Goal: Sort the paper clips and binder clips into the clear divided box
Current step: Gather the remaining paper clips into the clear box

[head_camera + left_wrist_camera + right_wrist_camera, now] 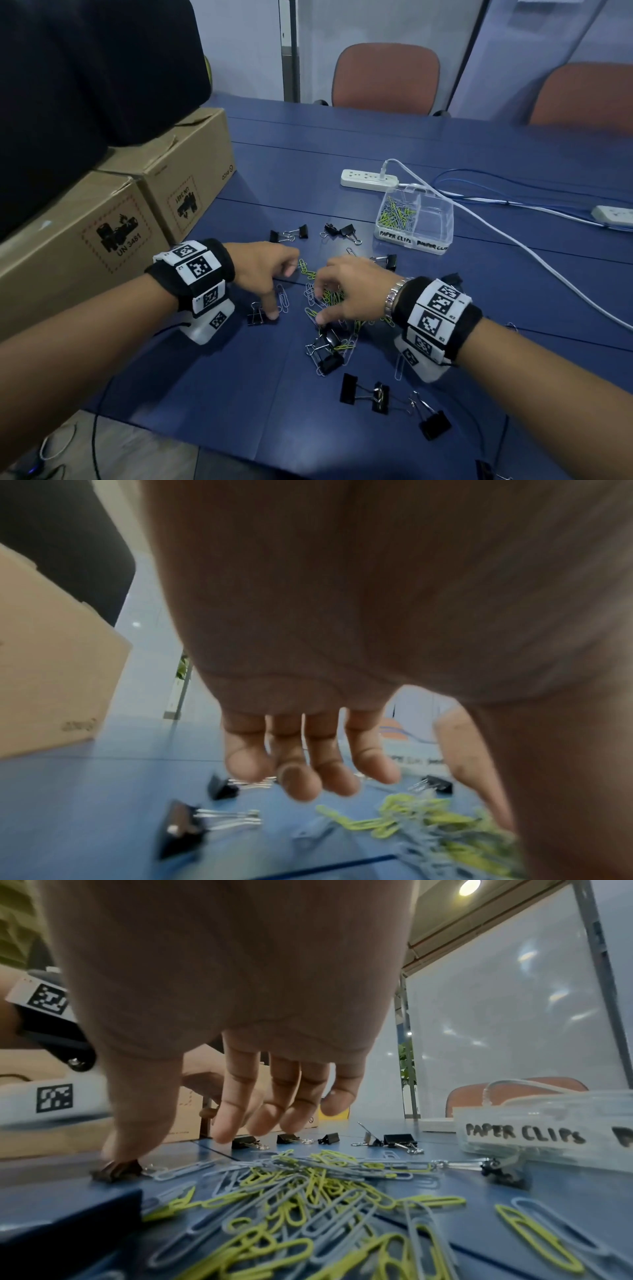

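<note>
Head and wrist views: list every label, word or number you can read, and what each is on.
"PAPER CLIPS": handwritten label on the clear divided box, left compartment.
A second label beside it seems to read the same, but is cut off.
"UN 3481": hazard mark on the near cardboard box; repeated upside down on the far cardboard box.
"pico": far box's end, small.
Wristband markers: tiny codes, unreadable.
</note>
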`<state>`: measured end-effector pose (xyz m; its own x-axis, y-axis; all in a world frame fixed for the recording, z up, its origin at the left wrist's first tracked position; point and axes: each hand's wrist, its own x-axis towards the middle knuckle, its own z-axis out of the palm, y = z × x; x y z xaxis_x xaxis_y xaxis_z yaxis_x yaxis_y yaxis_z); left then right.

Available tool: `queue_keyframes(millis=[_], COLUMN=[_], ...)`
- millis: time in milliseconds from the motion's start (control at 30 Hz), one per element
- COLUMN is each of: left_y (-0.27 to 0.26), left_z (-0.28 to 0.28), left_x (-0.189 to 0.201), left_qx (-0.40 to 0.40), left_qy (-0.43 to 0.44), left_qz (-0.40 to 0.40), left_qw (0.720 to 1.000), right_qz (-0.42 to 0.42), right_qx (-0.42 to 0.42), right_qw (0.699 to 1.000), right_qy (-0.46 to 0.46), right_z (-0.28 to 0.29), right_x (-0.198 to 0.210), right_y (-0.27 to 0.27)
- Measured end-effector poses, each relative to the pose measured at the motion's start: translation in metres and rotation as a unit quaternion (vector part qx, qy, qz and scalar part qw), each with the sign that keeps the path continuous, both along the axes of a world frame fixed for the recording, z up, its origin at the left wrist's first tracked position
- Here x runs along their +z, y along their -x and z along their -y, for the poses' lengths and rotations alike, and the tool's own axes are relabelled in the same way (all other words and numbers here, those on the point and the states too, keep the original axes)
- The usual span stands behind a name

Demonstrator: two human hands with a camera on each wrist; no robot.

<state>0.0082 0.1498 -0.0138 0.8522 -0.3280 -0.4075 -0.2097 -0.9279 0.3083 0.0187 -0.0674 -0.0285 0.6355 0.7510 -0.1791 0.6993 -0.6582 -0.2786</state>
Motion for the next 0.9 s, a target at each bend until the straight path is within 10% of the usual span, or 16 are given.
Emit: queue_keyframes(millis=[400, 900], left_y=[0.03, 0.015], left_z=[0.056, 0.022], left_x=[-0.027, -0.01], left_qx=[-0.092, 0.033], left_qy=[0.086, 0.175], left_qz=[0.079, 0.091], left_qw=[0.989, 0.98], right_qz=[-0.014, -0.037], right_qx=[0.003, 0.084], right_qw=[0.999, 0.996], right_qy=[0.045, 0.007], right_z=[0.022, 0.016], right_x=[-0.008, -0.006], right_y=[0.031, 0.031])
